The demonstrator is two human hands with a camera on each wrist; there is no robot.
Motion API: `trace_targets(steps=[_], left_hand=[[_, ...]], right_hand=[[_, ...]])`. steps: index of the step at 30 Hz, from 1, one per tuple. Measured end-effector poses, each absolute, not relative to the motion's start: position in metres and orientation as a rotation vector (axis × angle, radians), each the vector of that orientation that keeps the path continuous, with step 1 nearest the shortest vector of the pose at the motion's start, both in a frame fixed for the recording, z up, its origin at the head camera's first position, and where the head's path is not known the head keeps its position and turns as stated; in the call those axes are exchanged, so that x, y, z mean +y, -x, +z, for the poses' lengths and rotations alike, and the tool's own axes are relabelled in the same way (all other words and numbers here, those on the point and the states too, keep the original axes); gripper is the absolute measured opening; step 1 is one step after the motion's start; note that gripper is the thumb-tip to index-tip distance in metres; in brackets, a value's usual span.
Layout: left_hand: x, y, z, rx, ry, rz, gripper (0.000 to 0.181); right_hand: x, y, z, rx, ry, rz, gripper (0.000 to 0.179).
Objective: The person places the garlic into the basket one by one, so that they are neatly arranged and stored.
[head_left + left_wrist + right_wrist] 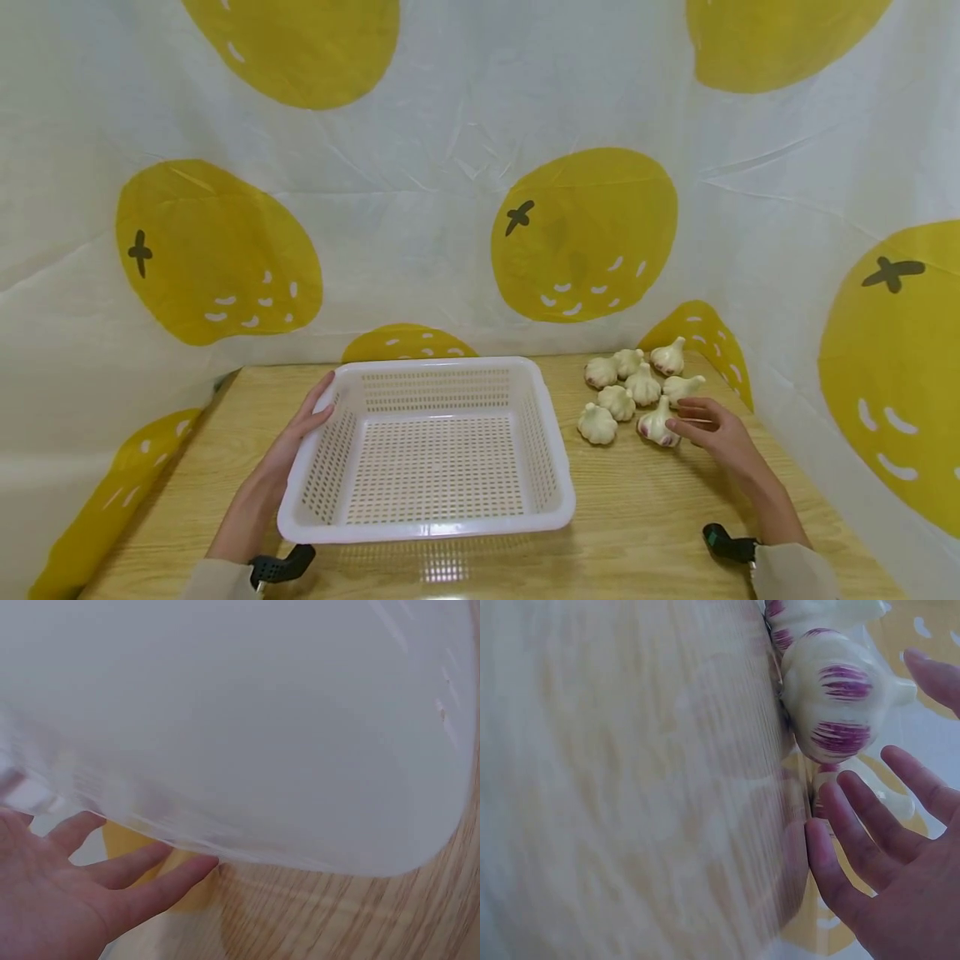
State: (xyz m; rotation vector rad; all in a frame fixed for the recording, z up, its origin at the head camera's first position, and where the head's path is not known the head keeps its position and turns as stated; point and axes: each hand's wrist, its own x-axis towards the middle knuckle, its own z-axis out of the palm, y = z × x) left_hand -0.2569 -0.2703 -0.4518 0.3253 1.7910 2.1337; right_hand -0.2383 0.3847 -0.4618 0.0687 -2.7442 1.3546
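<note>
A white plastic basket with perforated walls stands on the table, nothing inside it. My left hand rests against its left side, thumb tip at the rim. In the left wrist view, spread, nearly straight fingers touch the basket's outer edge. My right hand reaches in from the right, thumb and fingers parted beside a purple-streaked garlic bulb. The right wrist view shows that hand with its fingers apart close to the garlic bulb.
Several more garlic bulbs cluster on the wooden table, right of the basket. A white curtain printed with yellow fruit hangs behind the table and along its sides. A dark wrist camera sits on each wrist.
</note>
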Motion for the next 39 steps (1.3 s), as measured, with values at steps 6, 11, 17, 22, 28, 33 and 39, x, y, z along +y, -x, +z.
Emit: trace_targets(steps=[6, 11, 17, 22, 28, 33, 39], left_hand=[[-0.271, 0.257, -0.459, 1.736, -0.453, 2.191, 0.060], [-0.270, 0.252, -0.466, 1.745, -0.469, 2.221, 0.059], [-0.268, 0.247, -0.467, 1.746, -0.401, 2.221, 0.058], [-0.269, 0.248, -0.465, 1.761, -0.422, 2.209, 0.058], [-0.267, 0.249, -0.463, 1.779, -0.438, 2.185, 0.057], [-0.266, 0.251, -0.461, 1.782, -0.434, 2.179, 0.056], [-0.264, 0.254, -0.459, 1.805, -0.389, 2.157, 0.058]], right_hand=[[0.383, 0.242, -0.467, -2.765, -0.077, 1.316, 0.061], [0.381, 0.245, -0.469, -2.774, -0.126, 1.315, 0.058], [0.379, 0.245, -0.470, -2.795, -0.167, 1.326, 0.057], [0.378, 0.246, -0.471, -2.806, -0.171, 1.321, 0.058], [0.380, 0.247, -0.469, -2.842, -0.175, 1.281, 0.064], [0.381, 0.248, -0.468, -2.849, -0.187, 1.263, 0.063], [0.382, 0.247, -0.466, -2.845, -0.197, 1.289, 0.064]])
